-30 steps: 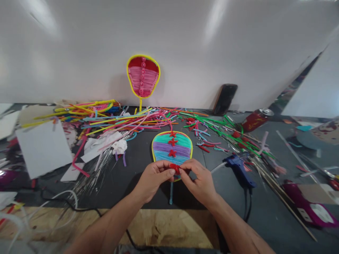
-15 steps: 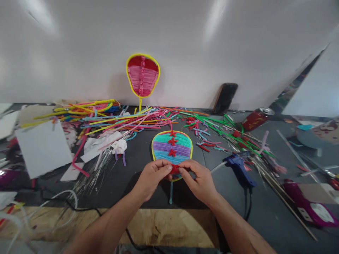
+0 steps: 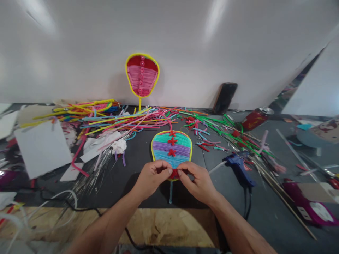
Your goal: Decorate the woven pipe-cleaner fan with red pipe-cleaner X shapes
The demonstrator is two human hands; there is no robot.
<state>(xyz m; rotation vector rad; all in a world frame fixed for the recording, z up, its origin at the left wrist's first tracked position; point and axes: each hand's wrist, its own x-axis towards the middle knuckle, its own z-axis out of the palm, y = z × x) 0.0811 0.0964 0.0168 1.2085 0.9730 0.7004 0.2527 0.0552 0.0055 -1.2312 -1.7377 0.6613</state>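
Observation:
A fan-shaped pipe-cleaner panel (image 3: pixel 177 135) lies flat on the dark table, with a yellow rim, green, purple and blue bands and a short blue-green handle. Small red pipe-cleaner stars (image 3: pixel 172 152) run down its middle. Over its lower part, my left hand (image 3: pixel 153 178) and my right hand (image 3: pixel 197 180) meet. Both pinch a red pipe-cleaner piece (image 3: pixel 174 173) between thumb and fingertips, which partly cover it. Whether the piece touches the panel cannot be seen.
Loose pipe cleaners (image 3: pixel 132 120) heap along the back, below a finished pink fan (image 3: pixel 143 79) against the wall. On the right are a blue glue gun (image 3: pixel 239 169), a red can (image 3: pixel 255 120), a phone (image 3: pixel 225 98) and a purple device (image 3: pixel 307 206). White paper (image 3: pixel 43 148) lies left.
Both hands keep their pinch on the red piece, and their fingertips have shifted slightly around it, showing less of it. The panel and the surrounding things stay put.

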